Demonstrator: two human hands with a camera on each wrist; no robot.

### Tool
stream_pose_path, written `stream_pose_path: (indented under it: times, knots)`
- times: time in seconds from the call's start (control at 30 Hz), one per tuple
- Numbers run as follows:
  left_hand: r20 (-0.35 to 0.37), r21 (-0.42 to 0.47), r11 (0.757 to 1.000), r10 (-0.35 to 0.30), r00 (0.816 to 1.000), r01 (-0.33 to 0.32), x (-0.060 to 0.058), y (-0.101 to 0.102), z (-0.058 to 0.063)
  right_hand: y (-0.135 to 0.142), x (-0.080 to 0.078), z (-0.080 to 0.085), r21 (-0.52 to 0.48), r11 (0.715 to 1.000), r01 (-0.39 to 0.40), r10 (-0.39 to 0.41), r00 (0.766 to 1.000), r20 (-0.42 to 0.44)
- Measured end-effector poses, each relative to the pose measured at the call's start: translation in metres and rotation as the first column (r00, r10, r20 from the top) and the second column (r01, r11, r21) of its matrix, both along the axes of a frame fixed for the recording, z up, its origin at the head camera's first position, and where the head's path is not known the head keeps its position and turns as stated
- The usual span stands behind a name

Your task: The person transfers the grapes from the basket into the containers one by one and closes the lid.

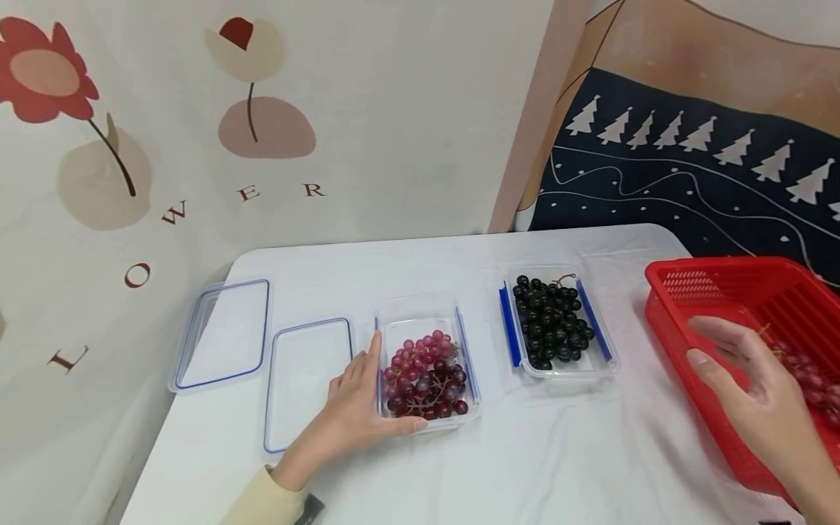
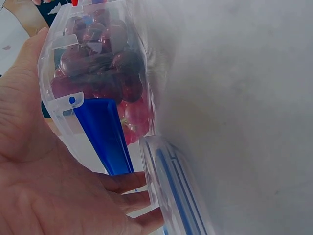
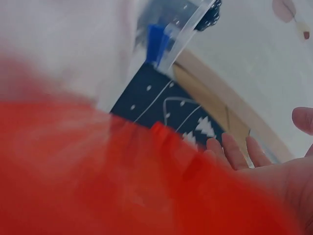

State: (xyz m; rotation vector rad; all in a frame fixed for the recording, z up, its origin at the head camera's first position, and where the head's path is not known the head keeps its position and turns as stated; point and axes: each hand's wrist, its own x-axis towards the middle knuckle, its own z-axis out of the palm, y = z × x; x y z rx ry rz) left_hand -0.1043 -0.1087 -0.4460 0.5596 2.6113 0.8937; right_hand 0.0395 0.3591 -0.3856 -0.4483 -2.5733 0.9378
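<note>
Left hand spread wide against the red-grape box, right hand parted loosely above the red basket!
White desk stretches between that box and the black-grape box; the basket runs off frame right, its grapes partly behind the hand, rim contact hard to judge.

Head view faces forward-down over the table; wrist views sit close.

pale-yellow left sleeve | dark wrist piece | left hand, right hand bare
</note>
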Motion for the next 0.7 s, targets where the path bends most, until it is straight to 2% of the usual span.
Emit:
stream_pose_path:
  times: [0.13, 0.23, 0.47, 0.6, 0.7]
  knots:
    - [0.001, -0.013, 1.0, 0.011, 1.0, -0.011, 0.0, -0.002, 0.001, 0.017, 0.007, -0.003, -0.042, 0.996, 0.073, -0.071, 0.997, 0.036]
    - [-0.01, -0.014, 1.0, 0.012, 1.0, -0.013, 0.0, -0.004, 0.003, 0.031, 0.013, -0.006, -0.072, 0.99, 0.119, -0.117, 0.993, 0.032]
    - [-0.022, 0.0, 1.0, -0.009, 1.0, 0.009, -0.004, -0.002, 0.002, 0.066, 0.021, -0.015, -0.142, 0.969, 0.2, -0.21, 0.976, -0.06]
    - [-0.021, -0.008, 1.0, -0.022, 1.0, 0.022, -0.005, 0.0, 0.001, 0.087, 0.024, -0.022, -0.121, 0.955, 0.272, -0.277, 0.96, -0.03]
    - [-0.021, -0.022, 0.999, -0.035, 0.999, 0.035, -0.006, 0.002, 0.001, 0.107, 0.026, -0.03, -0.085, 0.936, 0.343, -0.346, 0.938, -0.021]
